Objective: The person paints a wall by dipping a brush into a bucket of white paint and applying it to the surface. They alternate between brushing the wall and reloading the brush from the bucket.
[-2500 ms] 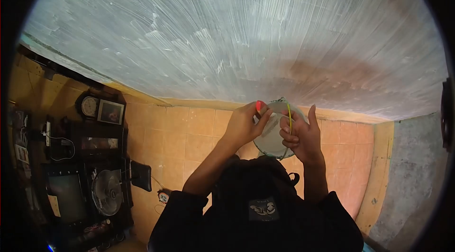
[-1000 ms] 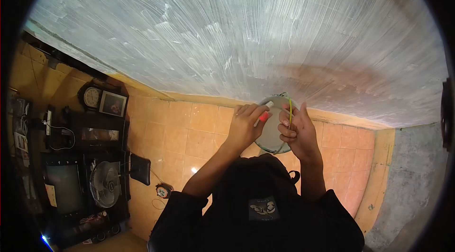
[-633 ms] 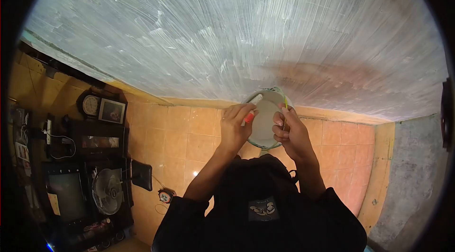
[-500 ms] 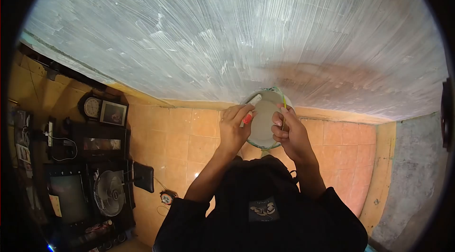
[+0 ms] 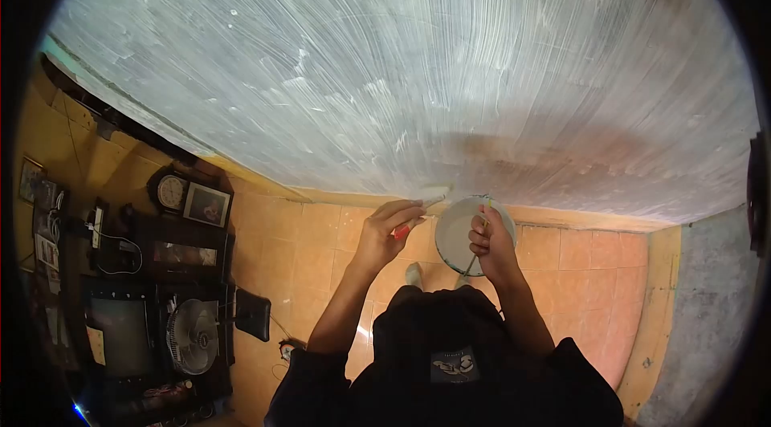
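We see our left hand (image 5: 384,228) closed round a brush (image 5: 423,204), fingers wrapped over its red handle and the thumb tucked beneath. The pale tip of the brush points up and to the right, and it lies at the lower edge of the grey surface (image 5: 401,66). We cannot tell whether the tip touches that surface. The surface fills the upper part of the view and is streaked all over with curved white strokes, with a brownish patch above the hands.

Our right hand (image 5: 490,238) is clenched at the right rim of a round pail (image 5: 454,234), the fingers curled tight with the knuckles toward us. A thin wire (image 5: 474,254) runs down through that grip. The pail is tipped so that its pale inside faces us, and it sits just right of the brush, between the two hands. The hands are near each other but apart.

Both forearms rise from black sleeves (image 5: 317,383) at the bottom. Behind the hands lie orange tiles (image 5: 321,242). Well to the left we make out a clock (image 5: 170,193), a framed picture (image 5: 206,205) beside it and a fan (image 5: 193,336) lower down
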Tool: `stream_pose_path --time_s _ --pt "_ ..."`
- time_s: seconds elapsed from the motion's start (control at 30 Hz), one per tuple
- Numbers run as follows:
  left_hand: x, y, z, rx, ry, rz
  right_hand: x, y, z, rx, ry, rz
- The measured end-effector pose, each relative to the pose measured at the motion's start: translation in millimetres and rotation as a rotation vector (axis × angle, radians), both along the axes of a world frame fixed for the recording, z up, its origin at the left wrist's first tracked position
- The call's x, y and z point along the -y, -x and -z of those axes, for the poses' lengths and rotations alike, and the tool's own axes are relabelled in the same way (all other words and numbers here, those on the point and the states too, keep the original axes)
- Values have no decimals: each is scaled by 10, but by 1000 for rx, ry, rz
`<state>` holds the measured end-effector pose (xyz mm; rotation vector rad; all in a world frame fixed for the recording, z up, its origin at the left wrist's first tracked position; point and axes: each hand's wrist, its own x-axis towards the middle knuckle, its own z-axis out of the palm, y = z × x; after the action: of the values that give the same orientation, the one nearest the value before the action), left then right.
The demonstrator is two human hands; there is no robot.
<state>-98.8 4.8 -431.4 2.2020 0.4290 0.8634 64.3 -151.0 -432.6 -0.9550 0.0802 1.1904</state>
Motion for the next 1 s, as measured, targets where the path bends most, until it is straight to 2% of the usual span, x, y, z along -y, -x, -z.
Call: stream_pose_path --time_s 0.1,0.17,0.27,0.37,0.47,0.6,0.77,0.9,1.0 --pt "-175 -116 237 3 -58 -34 32 -1 60 31 27 25" --pt "-318 -229 492 -44 -272 -38 72 8 86 52 40 30" --pt "-521 -383 876 -51 -384 4 120 -2 96 72 20 32" --pt "-659 -451 976 -60 -423 3 183 -11 80 86 13 55" --pt "-799 -465 835 -31 -472 -22 201 11 70 77 49 74" --pt "-902 -438 236 14 -511 -5 192 59 97 71 82 67" --pt "-975 -348 -1043 105 -728 -69 191 78 177 47 69 67" --pt "-1043 -434 -1899 327 -836 -105 193 53 186 41 71 65" --pt "-1057 -478 -2453 392 -883 -119 191 45 155 32 58 72"
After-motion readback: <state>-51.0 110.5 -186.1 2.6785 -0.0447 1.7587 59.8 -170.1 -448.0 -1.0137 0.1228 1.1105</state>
